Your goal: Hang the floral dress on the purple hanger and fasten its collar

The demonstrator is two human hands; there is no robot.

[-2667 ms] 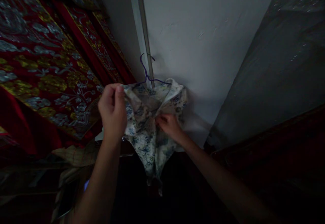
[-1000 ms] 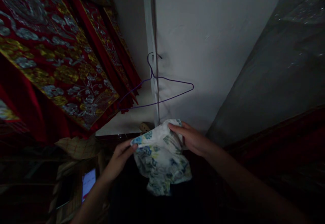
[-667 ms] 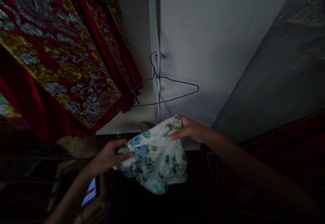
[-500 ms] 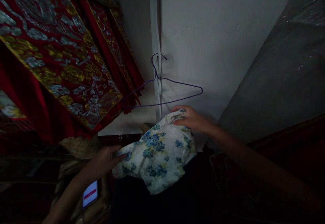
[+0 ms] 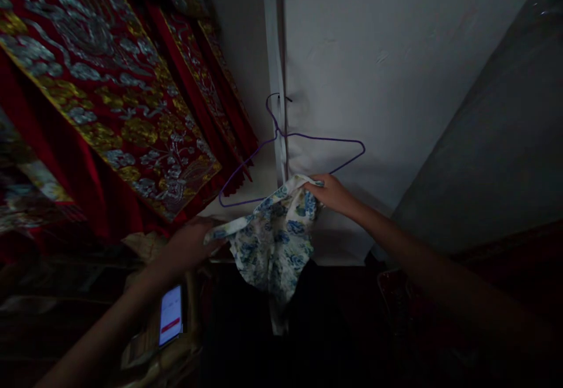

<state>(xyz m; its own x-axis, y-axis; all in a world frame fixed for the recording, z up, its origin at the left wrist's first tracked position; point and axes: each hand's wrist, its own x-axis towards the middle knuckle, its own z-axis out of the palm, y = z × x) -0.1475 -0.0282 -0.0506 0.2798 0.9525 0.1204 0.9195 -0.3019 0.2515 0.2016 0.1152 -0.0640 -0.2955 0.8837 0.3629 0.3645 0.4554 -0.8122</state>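
Note:
A white cloth garment with blue flowers is stretched between my two hands, its banded edge uppermost and its lower part hanging to a narrow point. My left hand grips one end of the band; its fingers are dark and partly hidden. At the other end, my right hand pinches the band between thumb and fingers. Just behind the cloth, a purple wire hanger hangs from a hook on the wall. The garment covers part of the hanger's lower bar. What kind of garment it is, I cannot tell.
Red embroidered drapery with gold and silver patterns hangs at the left. Below it, a lit phone lies on a bamboo-like seat or frame. A pale wall rises ahead, with a white strip running down it.
Both hands have lifted the garment a little toward the hanger, and it now overlaps the lower bar. The cloth hangs narrower. The hanger has tilted slightly.

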